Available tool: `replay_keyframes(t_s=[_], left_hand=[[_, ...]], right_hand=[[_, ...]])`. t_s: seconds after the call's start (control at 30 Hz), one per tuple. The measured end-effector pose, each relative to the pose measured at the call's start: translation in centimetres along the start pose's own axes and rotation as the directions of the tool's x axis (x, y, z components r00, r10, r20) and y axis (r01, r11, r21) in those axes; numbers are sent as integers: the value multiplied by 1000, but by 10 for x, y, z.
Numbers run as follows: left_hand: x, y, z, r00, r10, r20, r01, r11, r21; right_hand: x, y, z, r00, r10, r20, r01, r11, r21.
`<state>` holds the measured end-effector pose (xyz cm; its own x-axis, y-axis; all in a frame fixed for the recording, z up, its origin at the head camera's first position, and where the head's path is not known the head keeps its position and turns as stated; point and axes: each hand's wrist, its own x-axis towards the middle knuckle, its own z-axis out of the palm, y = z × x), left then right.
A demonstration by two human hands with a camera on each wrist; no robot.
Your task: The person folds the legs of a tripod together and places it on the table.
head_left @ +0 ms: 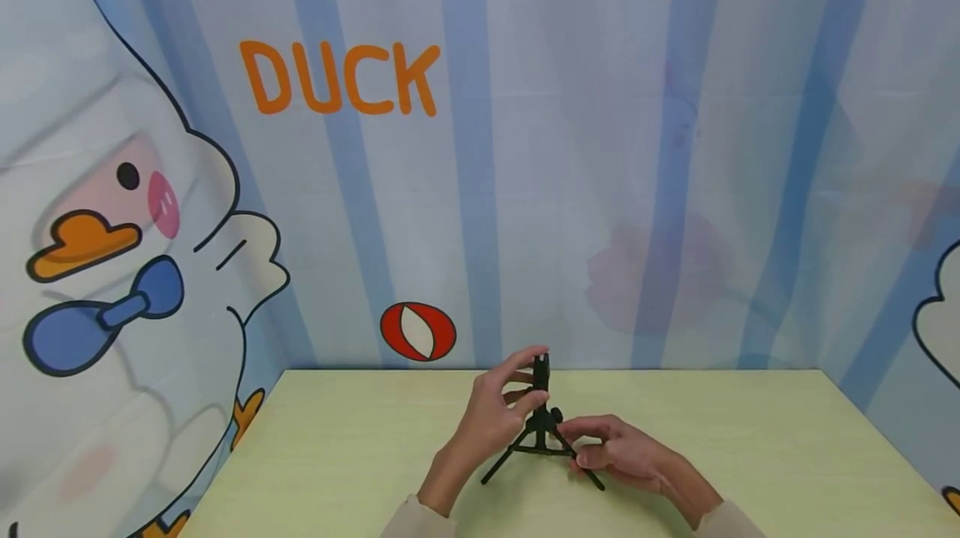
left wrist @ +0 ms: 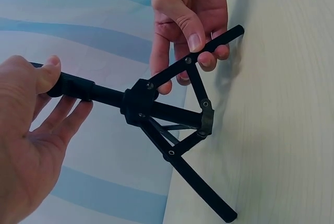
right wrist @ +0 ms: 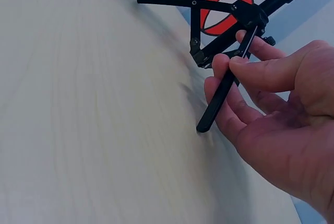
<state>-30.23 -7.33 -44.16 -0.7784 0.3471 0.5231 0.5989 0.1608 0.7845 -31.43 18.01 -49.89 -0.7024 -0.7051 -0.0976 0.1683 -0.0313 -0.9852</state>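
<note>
A small black tripod [head_left: 541, 421] is held upright with its legs spread and braced by short struts. My left hand [head_left: 498, 410] grips its upper column, thumb on one side and fingers on the other; in the left wrist view that hand [left wrist: 31, 130] holds the column's top end. Lower down, my right hand [head_left: 618, 453] pinches one of the legs. In the right wrist view, the right hand [right wrist: 282, 93] has thumb and fingers around that leg [right wrist: 214, 104]. A small knob [head_left: 557, 415] sticks out at the tripod's hub.
Under the tripod is a pale yellow table [head_left: 360, 438]. Behind it hangs a striped blue and white curtain [head_left: 562, 146] printed with a duck, the word DUCK and a red ball, meeting the table's back edge.
</note>
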Motion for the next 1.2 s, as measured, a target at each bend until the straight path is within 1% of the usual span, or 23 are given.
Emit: replay_keyframes(t_s=[0.23, 0.4, 0.67, 0.83, 1.0, 1.2], left_hand=[[0, 1, -1, 1000, 13, 4, -13, 1000, 10], [1, 0, -1, 1000, 8, 3, -8, 1000, 17], [4, 5, 1, 1000, 19, 7, -20, 1000, 18], [5, 5, 2, 1000, 25, 7, -25, 999, 22], [5, 5, 3, 1000, 22, 10, -22, 1000, 13], [5, 7, 2, 1000, 21, 11, -21, 1000, 18]], right_hand=[[2, 2, 1, 1000, -23, 8, 23, 1000, -13], [1, 3, 2, 999, -44, 3, 44, 999, -28], [3, 8, 0, 992, -124, -2, 124, 992, 3], [5, 12, 0, 984, -174, -20, 174, 985, -5], [6, 14, 4, 974, -213, -80, 209, 977, -50], [8, 16, 7, 956, -275, -106, 266, 960, -91]])
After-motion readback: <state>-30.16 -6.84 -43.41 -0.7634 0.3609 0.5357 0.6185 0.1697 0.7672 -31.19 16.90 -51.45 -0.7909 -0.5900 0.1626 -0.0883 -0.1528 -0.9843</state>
